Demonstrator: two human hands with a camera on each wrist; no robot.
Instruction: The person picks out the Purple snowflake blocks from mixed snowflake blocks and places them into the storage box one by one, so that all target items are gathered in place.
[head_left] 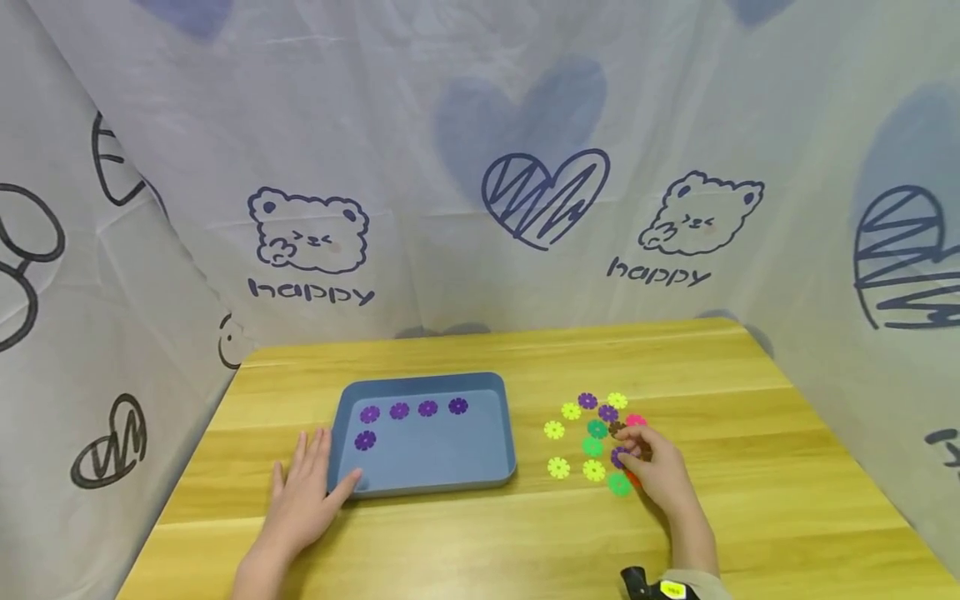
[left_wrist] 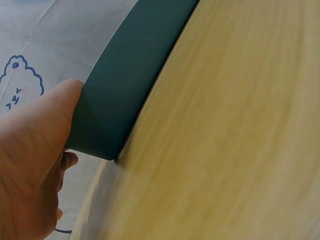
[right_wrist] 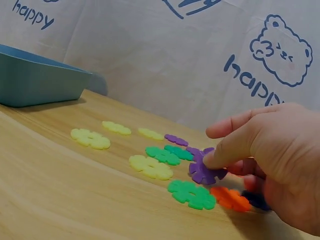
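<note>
A blue tray (head_left: 420, 492) lies on the wooden table with several purple snowflake discs inside, four along the back and one in front of them at the left. My left hand (head_left: 302, 497) holds its front left corner, thumb at the front rim and fingers along the left side. In the left wrist view, the thumb (left_wrist: 70, 97) meets the tray wall (left_wrist: 120, 75). My right hand (head_left: 660, 468) pinches a purple snowflake disc (right_wrist: 204, 170), tilted up between thumb and fingers. Around it lie loose discs, among them a green one (right_wrist: 191, 195) and an orange one (right_wrist: 230, 198).
Several yellow discs (head_left: 558, 467) lie between the tray and my right hand. Farther back are purple discs (head_left: 587, 401) and a pink disc (head_left: 635, 420) near my fingers. A printed white curtain (head_left: 420, 250) hangs behind the table (head_left: 480, 550).
</note>
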